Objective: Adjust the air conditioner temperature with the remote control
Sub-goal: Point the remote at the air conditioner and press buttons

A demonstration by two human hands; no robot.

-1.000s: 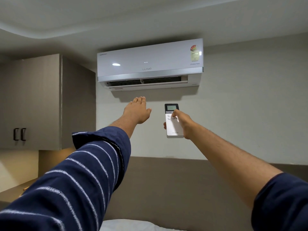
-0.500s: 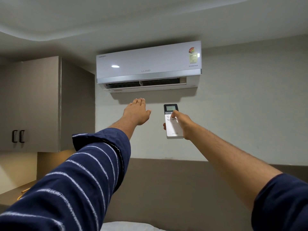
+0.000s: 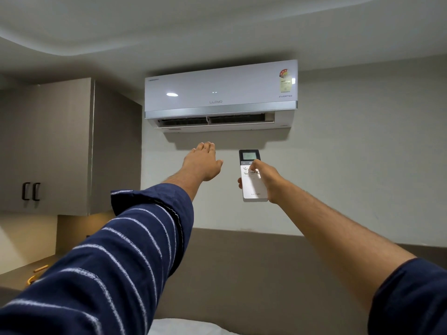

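The right hand grips the remote upright below the AC, thumb on the buttons; the fingers behind it are mostly hidden. Its small screen is lit, but the digits are too small to read. The left hand is stretched flat toward the vent, fingers loose and empty. Both sleeves run off the frame's edge.

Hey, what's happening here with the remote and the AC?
A person is pointing a white remote control up at the wall-mounted air conditioner. The right hand holds the remote, thumb on its buttons below the small screen. The left hand is stretched out open and empty beneath the unit's vent, which is open.
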